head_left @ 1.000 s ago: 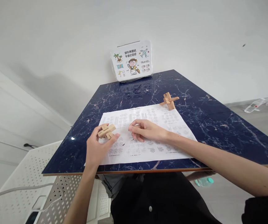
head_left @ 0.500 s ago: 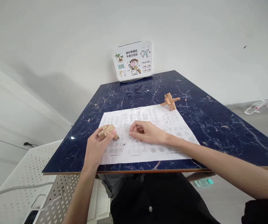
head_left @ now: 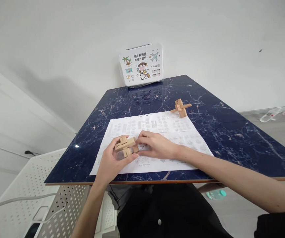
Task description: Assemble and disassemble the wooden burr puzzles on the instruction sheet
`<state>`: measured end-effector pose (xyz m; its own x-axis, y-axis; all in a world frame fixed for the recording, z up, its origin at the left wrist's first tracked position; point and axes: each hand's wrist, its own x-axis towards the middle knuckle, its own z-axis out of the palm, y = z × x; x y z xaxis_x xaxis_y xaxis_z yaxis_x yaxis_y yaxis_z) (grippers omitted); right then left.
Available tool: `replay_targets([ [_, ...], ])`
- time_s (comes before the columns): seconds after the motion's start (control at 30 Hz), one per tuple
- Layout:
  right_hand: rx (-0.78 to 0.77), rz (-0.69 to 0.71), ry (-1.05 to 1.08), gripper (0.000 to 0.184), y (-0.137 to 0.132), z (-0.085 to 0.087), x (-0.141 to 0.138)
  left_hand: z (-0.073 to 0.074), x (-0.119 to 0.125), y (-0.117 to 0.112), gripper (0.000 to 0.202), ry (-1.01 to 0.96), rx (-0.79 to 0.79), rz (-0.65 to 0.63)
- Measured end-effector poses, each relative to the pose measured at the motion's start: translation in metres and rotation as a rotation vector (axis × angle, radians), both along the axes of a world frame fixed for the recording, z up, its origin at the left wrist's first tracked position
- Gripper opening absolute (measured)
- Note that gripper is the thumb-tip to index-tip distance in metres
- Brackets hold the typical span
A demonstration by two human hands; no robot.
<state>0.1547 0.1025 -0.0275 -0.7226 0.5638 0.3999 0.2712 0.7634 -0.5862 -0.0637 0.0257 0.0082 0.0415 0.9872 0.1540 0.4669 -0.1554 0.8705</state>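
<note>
My left hand point(head_left: 112, 162) is closed around a wooden burr puzzle point(head_left: 125, 145), a cross of interlocked light wooden bars with black marks on their ends. My right hand point(head_left: 154, 145) meets the puzzle's right side, its curled fingers and thumb pinching that end; the exact contact is partly hidden. Beneath both hands lies a white instruction sheet point(head_left: 184, 132) printed with small diagrams. Farther off, at the sheet's top right corner, stands a second group of crossed wooden pieces point(head_left: 181, 108), touched by neither hand.
The dark blue marbled table point(head_left: 88, 132) carries everything. A white cartoon-printed box point(head_left: 142, 66) leans against the wall at its far end. To the left is a white perforated unit point(head_left: 13, 188) with a cable over it. A plastic bottle point(head_left: 216, 194) lies on the floor.
My left hand has brought the puzzle rightward and turned it, so marked ends now face up. My right hand, previously apart from it, now touches its right side. The sheet's lower left corner is uncovered.
</note>
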Motion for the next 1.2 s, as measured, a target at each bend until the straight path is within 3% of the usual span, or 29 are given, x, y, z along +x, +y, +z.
replay_targets([
  [0.13, -0.163, 0.043, 0.147, 0.019, 0.004, 0.003, 0.001, -0.002, -0.005, -0.001, 0.068, 0.033, 0.061, 0.043],
  [0.37, -0.827, 0.265, 0.363, 0.025, 0.006, 0.019, 0.007, -0.005, -0.006, -0.001, 0.068, -0.004, 0.222, 0.09],
  [0.5, -0.96, 0.315, 0.404, 0.029, 0.006, 0.018, 0.007, -0.004, -0.002, -0.001, 0.067, 0.041, 0.268, 0.061],
  [0.67, -1.136, 0.295, 0.504, 0.046, 0.009, 0.011, 0.005, -0.001, 0.004, 0.0, 0.065, 0.23, 0.379, 0.041],
  [0.97, -1.176, 0.28, 0.529, 0.048, 0.01, 0.01, 0.005, 0.005, 0.012, -0.001, 0.061, 0.408, 0.523, -0.005],
  [1.2, -1.053, 0.274, 0.491, 0.053, 0.011, 0.012, 0.005, -0.001, 0.008, 0.0, 0.062, 0.266, 0.425, 0.062],
])
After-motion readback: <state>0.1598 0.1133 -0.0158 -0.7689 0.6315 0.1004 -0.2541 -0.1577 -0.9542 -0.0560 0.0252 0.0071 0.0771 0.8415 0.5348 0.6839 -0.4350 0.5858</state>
